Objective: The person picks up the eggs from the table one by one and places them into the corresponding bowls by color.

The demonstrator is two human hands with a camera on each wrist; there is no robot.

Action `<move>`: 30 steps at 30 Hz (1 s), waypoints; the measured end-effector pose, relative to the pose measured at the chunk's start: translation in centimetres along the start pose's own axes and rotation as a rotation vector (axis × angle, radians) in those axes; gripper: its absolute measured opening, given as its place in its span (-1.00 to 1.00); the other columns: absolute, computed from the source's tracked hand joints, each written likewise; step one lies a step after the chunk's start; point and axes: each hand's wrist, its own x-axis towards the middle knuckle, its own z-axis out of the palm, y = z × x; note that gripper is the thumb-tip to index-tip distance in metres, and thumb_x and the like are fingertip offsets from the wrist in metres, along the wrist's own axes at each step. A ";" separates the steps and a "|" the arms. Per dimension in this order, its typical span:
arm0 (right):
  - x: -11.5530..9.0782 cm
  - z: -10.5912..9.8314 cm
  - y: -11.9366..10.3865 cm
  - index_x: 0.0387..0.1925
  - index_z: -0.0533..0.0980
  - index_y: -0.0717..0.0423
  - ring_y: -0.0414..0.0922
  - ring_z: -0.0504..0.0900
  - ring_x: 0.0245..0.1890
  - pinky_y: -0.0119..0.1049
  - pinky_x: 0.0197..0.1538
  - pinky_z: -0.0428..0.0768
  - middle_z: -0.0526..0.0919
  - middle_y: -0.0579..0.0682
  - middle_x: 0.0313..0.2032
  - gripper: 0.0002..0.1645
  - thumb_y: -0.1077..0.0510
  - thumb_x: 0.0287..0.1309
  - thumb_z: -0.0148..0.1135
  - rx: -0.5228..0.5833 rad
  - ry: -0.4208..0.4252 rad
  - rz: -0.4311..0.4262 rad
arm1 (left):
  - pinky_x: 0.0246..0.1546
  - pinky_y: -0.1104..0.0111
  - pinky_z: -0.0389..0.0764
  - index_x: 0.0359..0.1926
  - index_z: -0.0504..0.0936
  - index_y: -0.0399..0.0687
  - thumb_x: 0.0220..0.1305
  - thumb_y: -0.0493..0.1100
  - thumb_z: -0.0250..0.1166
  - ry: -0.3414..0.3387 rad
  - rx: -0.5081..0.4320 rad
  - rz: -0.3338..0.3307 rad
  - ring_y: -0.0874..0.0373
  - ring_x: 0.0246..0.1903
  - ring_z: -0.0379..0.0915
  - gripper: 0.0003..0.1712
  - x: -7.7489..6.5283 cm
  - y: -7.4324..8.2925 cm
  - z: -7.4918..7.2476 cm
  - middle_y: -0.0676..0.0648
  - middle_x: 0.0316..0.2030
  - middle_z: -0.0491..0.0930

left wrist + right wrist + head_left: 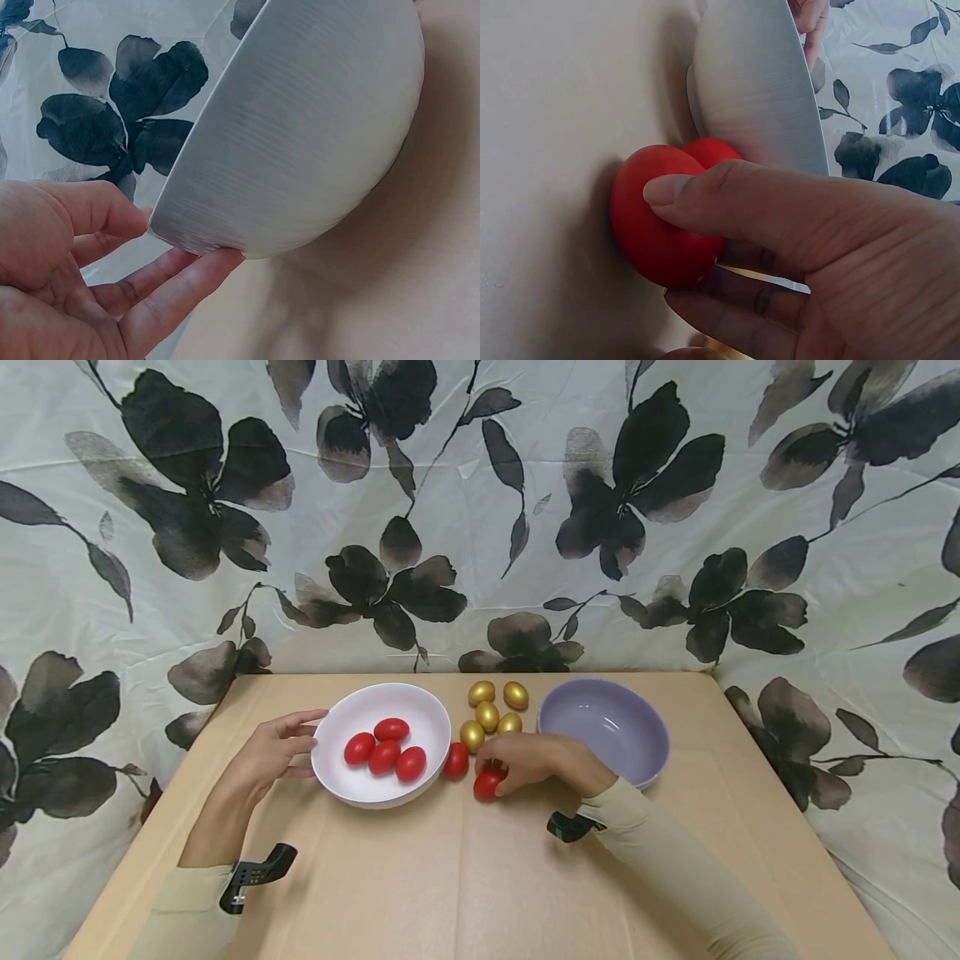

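Note:
At the left, a white bowl (341,781) contains several red eggs (384,757). My left hand (273,752) holds its left rim, the fingertips on the rim and outer wall in the left wrist view. My right hand (536,760) pinches another red egg (656,217) between thumb and fingers, low over the table right of the bowl. Just behind this egg, a second loose red egg (456,761) lies beside the white bowl's right side. Several golden eggs (487,717) lie in a cluster beyond my right hand.
A purple bowl (603,727) stands at the right behind my right forearm, partly covered by the wrist. The wooden table (405,877) ends at the back against a floral cloth (517,527). Dark straps with camera mounts (258,872) sit on both wrists.

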 end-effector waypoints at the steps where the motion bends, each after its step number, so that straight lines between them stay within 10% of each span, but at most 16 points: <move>1: 0.0 0.0 0.0 -0.03 0.60 -0.04 -0.21 0.53 -0.15 -0.41 -0.02 0.58 0.60 -0.24 -0.21 -0.65 0.10 0.15 0.48 0.000 0.000 -0.001 | -0.14 0.08 0.76 0.52 0.27 -0.09 0.45 -0.30 0.11 -0.002 -0.002 0.001 -0.06 0.02 0.59 -0.35 0.0 0.0 0.0 -0.44 0.34 0.33; 30: -0.5 -1.5 -0.2 0.07 0.60 -0.12 -0.24 0.56 -0.04 -0.35 0.06 0.67 0.62 -0.26 -0.09 -0.54 0.15 0.13 0.50 0.144 0.026 -0.032 | -0.16 0.07 0.76 0.53 0.26 -0.10 0.47 -0.29 0.11 -0.002 -0.012 0.006 -0.04 0.02 0.60 -0.35 0.5 -0.4 0.0 -0.45 0.35 0.32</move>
